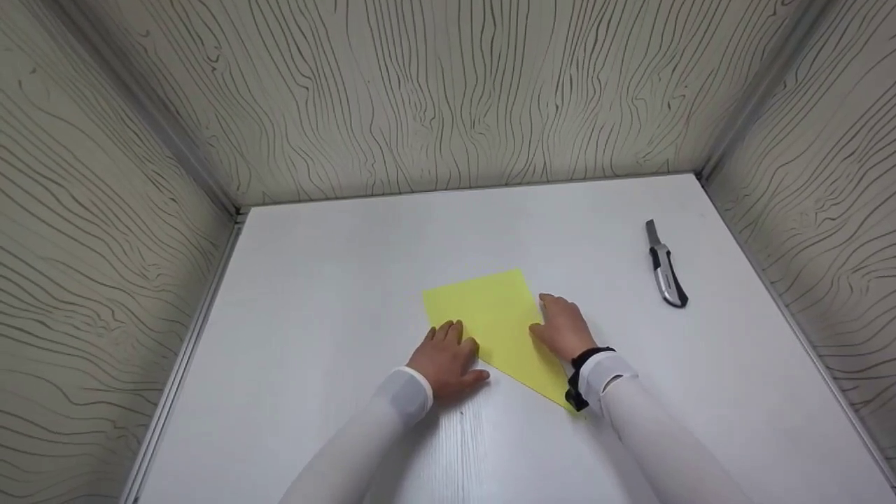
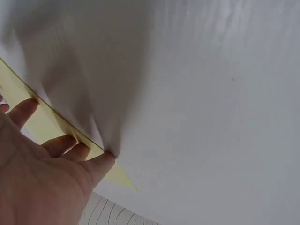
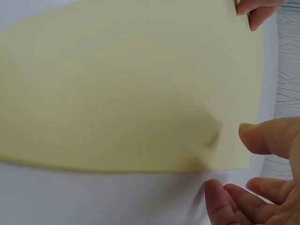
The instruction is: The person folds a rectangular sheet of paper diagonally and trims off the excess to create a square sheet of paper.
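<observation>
A white sleeve (image 1: 357, 448) covers the left forearm, which slants up from the lower edge of the head view toward the left hand (image 1: 446, 360). That hand lies palm down, its fingers loosely bent and a little spread, fingertips resting along the left edge of a yellow sheet of paper (image 1: 497, 322); they pinch nothing. Its thumb sticks out to the right, past the sheet's lower edge.

The paper lies on the tabletop (image 1: 315, 280) between the two hands' fingers, one pointed corner reaching down beside the right wrist. The right hand (image 1: 562, 327) leans inward at the sheet's right edge, thumb over the paper and fingers just outside the edge, a clear gap between them and no grip on it. A black band (image 1: 579, 378) circles that wrist, below the fingers. Beyond the right fingers, farther right, lies a utility knife (image 1: 668, 276), blade end pointing away.
</observation>
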### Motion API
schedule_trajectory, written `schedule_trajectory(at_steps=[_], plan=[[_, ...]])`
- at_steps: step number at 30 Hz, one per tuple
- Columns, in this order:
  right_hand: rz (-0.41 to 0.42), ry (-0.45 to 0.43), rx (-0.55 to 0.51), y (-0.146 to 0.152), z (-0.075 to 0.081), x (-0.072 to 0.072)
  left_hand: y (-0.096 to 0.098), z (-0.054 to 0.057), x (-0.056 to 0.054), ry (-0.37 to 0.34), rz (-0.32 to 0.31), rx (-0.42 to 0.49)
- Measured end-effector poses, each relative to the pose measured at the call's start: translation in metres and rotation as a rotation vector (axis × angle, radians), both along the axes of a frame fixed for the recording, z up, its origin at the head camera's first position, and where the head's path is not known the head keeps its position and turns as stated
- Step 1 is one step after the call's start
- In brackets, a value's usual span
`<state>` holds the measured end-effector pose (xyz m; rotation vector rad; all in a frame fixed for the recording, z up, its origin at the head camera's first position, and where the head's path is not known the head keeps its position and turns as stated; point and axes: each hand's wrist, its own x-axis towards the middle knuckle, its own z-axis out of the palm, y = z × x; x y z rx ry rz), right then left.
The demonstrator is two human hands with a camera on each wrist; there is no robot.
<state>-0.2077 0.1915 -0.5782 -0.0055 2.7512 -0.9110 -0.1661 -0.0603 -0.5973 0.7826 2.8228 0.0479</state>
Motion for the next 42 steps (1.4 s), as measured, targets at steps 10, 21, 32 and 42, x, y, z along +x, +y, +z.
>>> schedule_trajectory(at_steps=[10, 21, 32, 42], plan=[[-0.074, -0.06, -0.192, -0.009, 0.002, -0.001, -0.005, -0.002, 0.002, 0.004, -0.051, 0.035], [-0.169, -0.09, -0.293, -0.014, 0.004, -0.005, -0.003, -0.001, 0.004, -0.007, -0.037, 0.006], [-0.24, -0.137, -0.387, -0.009, 0.001, -0.01, -0.002, -0.001, 0.005, -0.012, -0.036, 0.013], [-0.207, -0.102, -0.396, 0.002, -0.005, -0.014, -0.012, -0.008, 0.0, -0.072, 0.015, 0.227]])
